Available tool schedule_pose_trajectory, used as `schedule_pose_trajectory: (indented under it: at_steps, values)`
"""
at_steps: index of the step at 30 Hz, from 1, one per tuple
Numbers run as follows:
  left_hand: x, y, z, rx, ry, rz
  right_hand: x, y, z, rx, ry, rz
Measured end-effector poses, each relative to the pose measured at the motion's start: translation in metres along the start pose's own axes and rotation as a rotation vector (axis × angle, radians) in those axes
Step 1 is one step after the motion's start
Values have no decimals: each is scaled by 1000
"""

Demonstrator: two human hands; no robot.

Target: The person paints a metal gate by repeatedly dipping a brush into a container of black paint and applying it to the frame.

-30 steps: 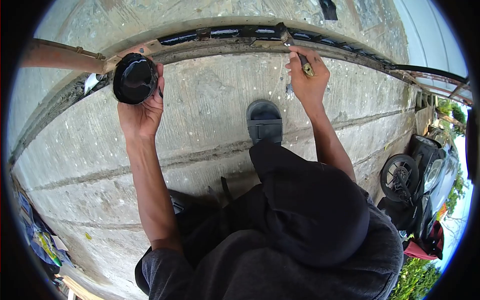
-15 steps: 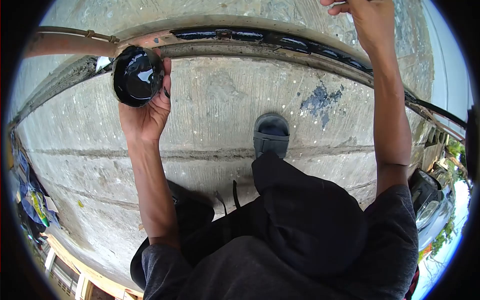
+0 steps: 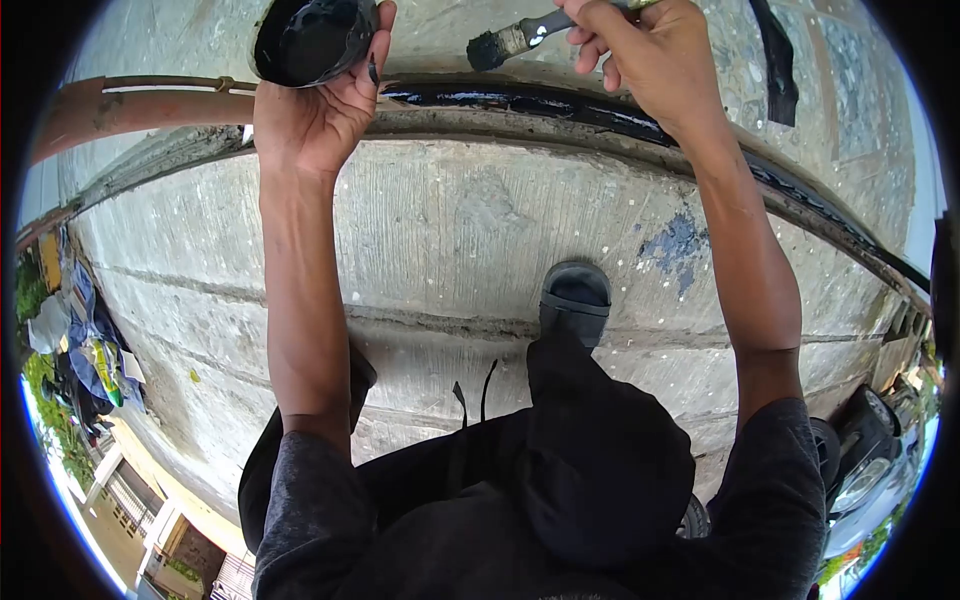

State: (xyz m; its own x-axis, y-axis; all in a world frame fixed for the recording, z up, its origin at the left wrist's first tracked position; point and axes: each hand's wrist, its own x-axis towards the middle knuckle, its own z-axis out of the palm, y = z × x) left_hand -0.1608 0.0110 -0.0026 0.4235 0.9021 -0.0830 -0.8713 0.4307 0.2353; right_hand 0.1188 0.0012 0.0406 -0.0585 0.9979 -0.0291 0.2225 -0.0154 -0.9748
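My left hand [image 3: 335, 115] is closed around a cup of black paint [image 3: 312, 40], supporting it from below and the right side, near the top of the view. Black paint marks my left thumb. In my right hand [image 3: 655, 55] is a paintbrush [image 3: 520, 38], its bristles coated black and pointing left toward the cup, with a gap between them. Beneath both hands runs a long metal pipe: its middle stretch [image 3: 520, 100] is glossy black, while the left end [image 3: 75, 115] is reddish brown.
Rough concrete [image 3: 430, 220] with grooves spreads below the pipe. A dark paint patch [image 3: 680, 250] stains it at right. My sandalled foot [image 3: 577, 300] stands in the middle. A black strip [image 3: 775, 65] hangs at upper right. Cloth and bags [image 3: 95, 350] lie far left; a vehicle [image 3: 865, 450] is at right.
The cup in my left hand has moved up and slightly right in view. My right hand has come lower and left, bringing the paintbrush into sight. The whole view has shifted slightly.
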Motion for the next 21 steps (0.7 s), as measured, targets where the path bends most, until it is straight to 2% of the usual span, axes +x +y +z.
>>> schedule_pose_trajectory:
  at_steps: [2, 3, 6, 7, 10, 11, 15, 21]
  values:
    - [10, -5, 7, 52, -29, -65, -2, 27, 12, -72, 18, -54]
    - [14, -11, 17, 120, 194, -49, -5, 37, 16, -111, 22, -73]
    - [18, 0, 22, 130, 185, -263, -15, 42, 16, -269, 82, 66]
    - [15, 6, 24, 159, 184, -299, -19, 37, 15, -291, 153, 12]
    - [6, 39, -1, 151, -165, -476, -23, 21, 25, -179, 165, -6]
    - [3, 46, -4, 200, -123, -456, -24, 19, 36, -131, 139, 61]
    - [-28, 70, -18, 311, -13, -442, -25, 28, 39, -473, 268, 97]
    - [-40, 65, -41, 378, 65, -458, -58, -69, 51, -389, 456, -43]
